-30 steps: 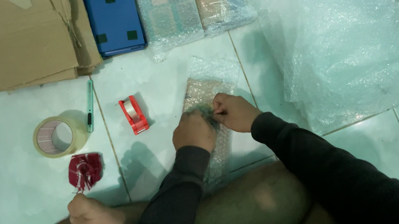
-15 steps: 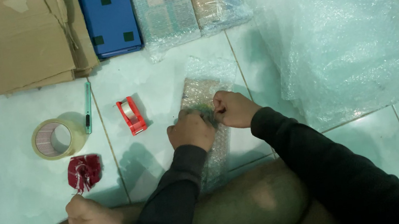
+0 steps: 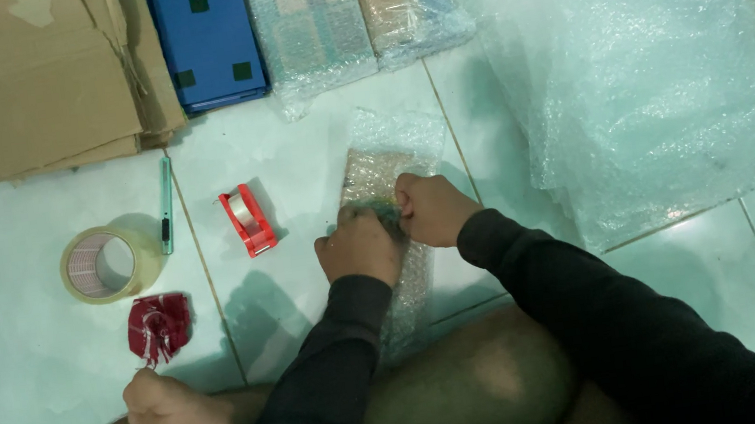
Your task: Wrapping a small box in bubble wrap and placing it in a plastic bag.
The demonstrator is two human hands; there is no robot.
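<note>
A flat item wrapped in bubble wrap [image 3: 379, 175] lies on the tiled floor in front of me. My left hand [image 3: 359, 246] and my right hand [image 3: 432, 208] are both closed on the wrap at its middle, knuckles side by side. Between them something greenish shows, too hidden to name. The wrap's near end runs down under my left sleeve toward my crossed legs.
A red tape dispenser [image 3: 247, 219], a roll of clear tape [image 3: 100, 265], a green cutter [image 3: 166, 204] and a crumpled red scrap [image 3: 158, 326] lie left. Flattened cardboard [image 3: 30, 83], a blue box [image 3: 207, 35] and wrapped parcels [image 3: 356, 11] sit behind. Loose bubble wrap [image 3: 649, 60] is heaped right.
Both hands stay gripping the wrapped item in the same spot; only a slight shift of the view and the fingers.
</note>
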